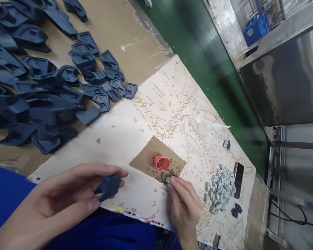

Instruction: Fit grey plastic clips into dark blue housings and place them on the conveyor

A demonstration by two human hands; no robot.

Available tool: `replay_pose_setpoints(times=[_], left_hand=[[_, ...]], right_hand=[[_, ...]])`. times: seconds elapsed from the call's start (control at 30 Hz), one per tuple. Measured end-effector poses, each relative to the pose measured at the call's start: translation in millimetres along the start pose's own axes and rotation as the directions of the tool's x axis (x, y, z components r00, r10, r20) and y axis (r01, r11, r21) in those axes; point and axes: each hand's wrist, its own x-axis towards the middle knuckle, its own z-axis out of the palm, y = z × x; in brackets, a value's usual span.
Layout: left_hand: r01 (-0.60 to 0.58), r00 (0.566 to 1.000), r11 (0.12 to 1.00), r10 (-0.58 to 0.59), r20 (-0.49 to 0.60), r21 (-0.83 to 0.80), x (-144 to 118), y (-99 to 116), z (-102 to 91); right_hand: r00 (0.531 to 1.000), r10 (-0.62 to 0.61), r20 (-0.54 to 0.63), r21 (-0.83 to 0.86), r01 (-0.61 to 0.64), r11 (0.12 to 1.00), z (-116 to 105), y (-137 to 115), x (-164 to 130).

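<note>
My left hand [54, 198] is closed around a dark blue moulded plastic part [111, 186], gripping it between thumb and fingers at the left front. The thumb and fingertips of my right hand [184, 198] pinch a small light grey piece [168, 180], partly hidden by the fingers. This piece is at a small round greenish cap [166, 173], and I cannot tell whether they touch. Just behind the cap, a small red cup [162, 163] stands on a square of brown cardboard [143, 161]. Tiny gold-brown specks lie around them.
Many dark blue moulded parts [41, 111] are heaped at the left. Right of my right hand lies a pile of small grey pieces [220, 189], beside a phone [239, 180]. A translucent nozzle bottle [208, 127] lies behind on the map-printed sheet [167, 90].
</note>
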Motion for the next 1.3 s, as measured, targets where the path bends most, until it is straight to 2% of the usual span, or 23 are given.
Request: replay_pose_setpoints(times=[0.1, 0.23, 0.3, 0.37, 0.43, 0.5, 0.57, 0.6, 0.63, 0.73, 0.83, 0.93, 1.03, 1.1, 1.23, 1.27, 1.3], left_hand=[[-0.031, 0.999, 0.999, 0.032, -0.031, 0.03, -2, 4, 2.6], [-0.16, 0.986, 0.98, 0.165, -0.029, 0.114, -2, -8, -3.9], [-0.183, 0.982, 0.977, 0.186, -0.023, 0.109, -2, -14, -6.8], [-0.22, 0.975, 0.969, 0.22, 0.014, 0.111, -4, -18, -6.0], [-0.306, 0.951, 0.936, 0.296, 0.087, 0.171, -4, -18, 0.2], [-0.41, 0.911, 0.879, 0.379, 0.165, 0.245, -3, -14, 12.9], [-0.497, 0.863, 0.826, 0.44, 0.248, 0.265, -1, -4, 30.6], [-0.522, 0.844, 0.816, 0.453, 0.287, 0.248, 0, 1, 40.2], [-0.537, 0.827, 0.815, 0.458, 0.325, 0.217, 1, 7, 49.5], [-0.52, 0.804, 0.843, 0.429, 0.411, 0.138, 4, 19, 71.2], [-0.497, 0.804, 0.861, 0.411, 0.431, 0.106, 3, 21, 80.0], [-0.5, 0.802, 0.859, 0.413, 0.432, 0.109, 0, 17, 79.6], [-0.527, 0.783, 0.84, 0.423, 0.457, 0.127, -3, 15, 75.8], [-0.571, 0.749, 0.811, 0.452, 0.485, 0.127, -4, 14, 73.0], [-0.684, 0.649, 0.719, 0.525, 0.551, 0.12, -6, 4, 65.8], [-0.677, 0.652, 0.727, 0.522, 0.55, 0.113, -7, 0, 62.9], [-0.643, 0.676, 0.759, 0.501, 0.541, 0.1, -8, -5, 59.3]], right_hand=[[1.0, -0.007, 0.026, -0.007, 0.007, 1.0, 0, 0, 0], [0.998, 0.027, 0.053, 0.0, -0.027, 1.0, -1, -2, 2], [0.998, 0.046, 0.042, 0.024, -0.047, 0.999, -1, -3, 3], [0.993, 0.119, -0.007, 0.064, -0.119, 0.991, -1, -6, 1], [0.952, 0.301, -0.054, 0.178, -0.288, 0.941, -2, -9, -1], [0.86, 0.511, -0.01, 0.372, -0.471, 0.8, -3, -14, -4], [0.781, 0.619, 0.082, 0.531, -0.56, 0.636, -3, -19, -6], [0.767, 0.634, 0.098, 0.578, -0.562, 0.592, -2, -22, -7], [0.767, 0.636, 0.088, 0.606, -0.548, 0.576, -2, -25, -8], [0.799, 0.602, 0.007, 0.651, -0.461, 0.604, 1, -34, -9], [0.818, 0.574, -0.039, 0.655, -0.413, 0.633, 3, -41, -7], [0.828, 0.558, -0.066, 0.617, -0.405, 0.675, 1, -45, -5], [0.864, 0.501, -0.054, 0.567, -0.386, 0.728, -6, -46, -2], [0.888, 0.459, -0.024, 0.538, -0.376, 0.755, -11, -45, -2], [0.909, 0.415, -0.034, 0.553, -0.329, 0.765, -17, -45, -5], [0.913, 0.405, -0.045, 0.569, -0.31, 0.762, -16, -47, -7], [0.915, 0.399, -0.059, 0.583, -0.293, 0.758, -14, -49, -9]])
